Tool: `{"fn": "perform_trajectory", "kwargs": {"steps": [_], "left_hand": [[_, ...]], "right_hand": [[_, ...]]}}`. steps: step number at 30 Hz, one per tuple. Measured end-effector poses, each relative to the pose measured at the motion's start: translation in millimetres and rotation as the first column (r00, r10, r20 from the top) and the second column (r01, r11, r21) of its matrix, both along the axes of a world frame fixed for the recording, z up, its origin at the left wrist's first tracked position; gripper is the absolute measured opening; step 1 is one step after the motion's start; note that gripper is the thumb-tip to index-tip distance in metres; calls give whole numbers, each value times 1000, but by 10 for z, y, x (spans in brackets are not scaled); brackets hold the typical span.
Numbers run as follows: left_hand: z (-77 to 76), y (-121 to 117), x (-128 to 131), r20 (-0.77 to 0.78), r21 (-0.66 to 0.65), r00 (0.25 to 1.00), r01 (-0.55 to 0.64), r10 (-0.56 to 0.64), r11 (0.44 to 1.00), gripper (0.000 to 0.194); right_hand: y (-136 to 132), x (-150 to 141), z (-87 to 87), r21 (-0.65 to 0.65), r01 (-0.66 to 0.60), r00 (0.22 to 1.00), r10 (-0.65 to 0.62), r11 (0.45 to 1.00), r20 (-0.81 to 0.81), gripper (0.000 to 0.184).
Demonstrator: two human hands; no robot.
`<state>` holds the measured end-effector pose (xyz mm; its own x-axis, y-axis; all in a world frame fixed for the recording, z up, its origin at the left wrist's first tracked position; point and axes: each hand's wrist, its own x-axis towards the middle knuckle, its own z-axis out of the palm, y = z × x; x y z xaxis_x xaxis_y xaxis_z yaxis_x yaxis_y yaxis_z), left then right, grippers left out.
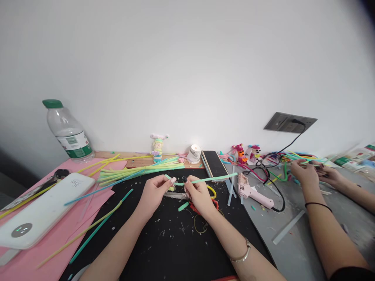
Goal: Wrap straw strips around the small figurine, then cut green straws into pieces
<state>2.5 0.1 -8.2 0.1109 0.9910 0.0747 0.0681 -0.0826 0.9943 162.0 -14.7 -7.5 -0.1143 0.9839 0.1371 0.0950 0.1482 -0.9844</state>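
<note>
A mint-green pipe cleaner (215, 178) stretches between my two hands above the black mat (164, 249). My left hand (156, 191) pinches its left end between thumb and finger. Close beside it, my right hand (197, 191) grips the same strip, and the long free part sticks out to the right. Under my hands lie scissors (178, 195) with red and yellow handles, partly covered by my right hand. A short green piece (183, 206) rests on the mat just below the blades.
A pink glue gun (254, 195) with a black cord lies right of the mat. Bundled pipe cleaners (140, 173), a small figure (158, 148), a paper cup (193, 153) and a phone (216, 164) line the back. A power bank (43, 210) and bottle (68, 132) stand left. Another person's hands (307, 171) work at right.
</note>
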Motion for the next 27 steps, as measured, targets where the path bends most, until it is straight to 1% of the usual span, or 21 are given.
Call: {"fn": "perform_trajectory", "kwargs": {"steps": [3, 7, 11, 15, 17, 22, 27], "left_hand": [[-1, 13, -15, -104, 18, 989, 105, -103, 994, 32], [26, -7, -19, -174, 5, 948, 271, -266, 962, 32], [67, -49, -8, -194, -49, 889, 413, -415, 909, 30], [82, -85, 11, -162, -176, 807, 542, -568, 822, 30], [79, -95, 17, -147, -216, 781, 573, -607, 790, 30], [83, -107, 10, -134, -250, 764, 590, -631, 768, 28], [129, -121, -6, -163, -284, 716, 625, -679, 727, 27]], "right_hand": [[37, 76, 1, 65, 12, 997, -17, 998, 81, 38], [84, 149, 8, 84, -5, 994, -4, 996, 113, 42], [76, 163, 33, 34, -80, 991, 76, 996, 108, 41], [23, 123, 83, -29, -187, 977, 189, 982, 102, 40], [1, 108, 108, -51, -230, 967, 234, 972, 101, 40], [-15, 121, 150, -75, -312, 943, 318, 947, 95, 38], [-16, 140, 177, -92, -363, 905, 375, 927, 202, 42]]}}
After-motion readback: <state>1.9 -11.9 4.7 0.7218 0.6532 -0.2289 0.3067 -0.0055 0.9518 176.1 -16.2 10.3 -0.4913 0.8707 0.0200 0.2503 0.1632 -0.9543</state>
